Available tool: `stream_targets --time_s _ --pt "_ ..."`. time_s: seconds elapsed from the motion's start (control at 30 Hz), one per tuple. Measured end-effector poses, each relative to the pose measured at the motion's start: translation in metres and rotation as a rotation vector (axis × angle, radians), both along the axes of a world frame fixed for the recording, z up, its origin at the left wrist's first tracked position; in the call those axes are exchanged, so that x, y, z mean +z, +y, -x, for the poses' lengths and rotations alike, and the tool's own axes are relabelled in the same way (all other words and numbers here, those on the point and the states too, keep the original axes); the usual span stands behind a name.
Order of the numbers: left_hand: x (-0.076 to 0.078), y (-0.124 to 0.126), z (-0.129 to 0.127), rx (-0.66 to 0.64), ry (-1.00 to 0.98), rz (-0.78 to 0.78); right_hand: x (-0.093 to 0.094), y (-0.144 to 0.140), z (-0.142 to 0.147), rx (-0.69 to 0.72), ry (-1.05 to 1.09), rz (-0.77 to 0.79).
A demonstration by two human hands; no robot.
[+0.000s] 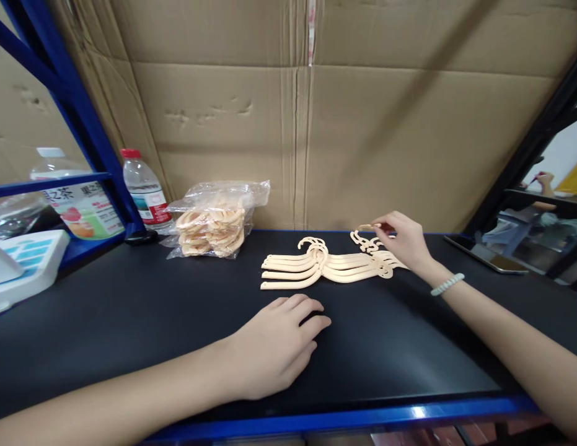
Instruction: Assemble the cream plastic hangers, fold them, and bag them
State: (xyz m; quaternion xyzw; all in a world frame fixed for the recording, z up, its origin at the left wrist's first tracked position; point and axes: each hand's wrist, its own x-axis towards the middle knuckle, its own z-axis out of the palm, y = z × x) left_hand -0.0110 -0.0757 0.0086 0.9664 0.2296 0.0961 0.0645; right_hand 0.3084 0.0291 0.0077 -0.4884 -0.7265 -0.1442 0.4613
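right hand (pixel 403 238) pinches a cream hanger hook (pixel 365 227); left hand (pixel 281 347) loosely spread

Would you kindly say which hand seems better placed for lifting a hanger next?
Probably the right hand: its fingertips seem to pinch a hanger hook; the left hand touches no hanger.

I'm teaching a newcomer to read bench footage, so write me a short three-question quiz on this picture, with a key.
1. Which wrist wears the pale bracelet?
2. True or false: in the picture, the red-capped bottle stands left of the plastic bag.
3. The left hand is nearest to: (a) the bag, (b) the hangers, (c) the bottle.

Key: 1. Right. 2. True. 3. b.
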Motion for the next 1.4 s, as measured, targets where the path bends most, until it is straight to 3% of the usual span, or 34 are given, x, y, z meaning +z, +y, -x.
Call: stream_targets --time_s 0.07,0.13,0.2,0.33,0.47,0.57,0.67,0.77,0.9,1.17,1.27,1.4 --pt "-0.002 0.003 -0.002 0.024 -0.128 0.186 0.002 -0.012 0.029 0.139 0.286 0.097" --pt "-0.006 0.007 -0.004 0.114 -0.295 0.387 0.002 -0.028 0.059 0.347 0.565 0.318" --pt "-0.009 0.012 -0.007 0.243 -0.486 0.601 0.001 -0.046 0.087 0.531 0.696 0.524" --pt "-0.011 0.018 -0.012 0.426 -0.809 1.011 -0.007 -0.072 0.120 0.719 0.704 0.766" --pt "-0.012 0.021 -0.013 0.504 -0.992 1.189 -0.013 -0.078 0.124 0.745 0.547 0.779" --pt "-0.013 0.022 -0.012 0.467 -1.033 1.234 -0.008 -0.076 0.111 0.696 0.208 0.563" --pt "-0.012 0.022 -0.013 0.477 -1.055 1.263 -0.003 -0.070 0.090 0.551 -0.215 0.323" --pt "-0.011 0.021 -0.013 0.523 -1.047 1.289 -0.009 -0.062 0.073 0.306 -0.418 0.288" --pt "-0.010 0.020 -0.014 0.542 -1.043 1.285 -0.026 -0.049 0.066 0.121 -0.512 0.431" --pt "-0.012 0.034 -0.007 0.557 -1.039 1.152 -0.038 -0.028 0.071 0.064 -0.492 0.588" --pt "-0.012 0.045 -0.003 0.590 -1.121 1.058 -0.037 -0.023 0.069 0.064 -0.459 0.557" --pt "-0.012 0.062 0.005 0.581 -1.250 0.959 -0.033 -0.028 0.067 0.149 -0.396 0.364"
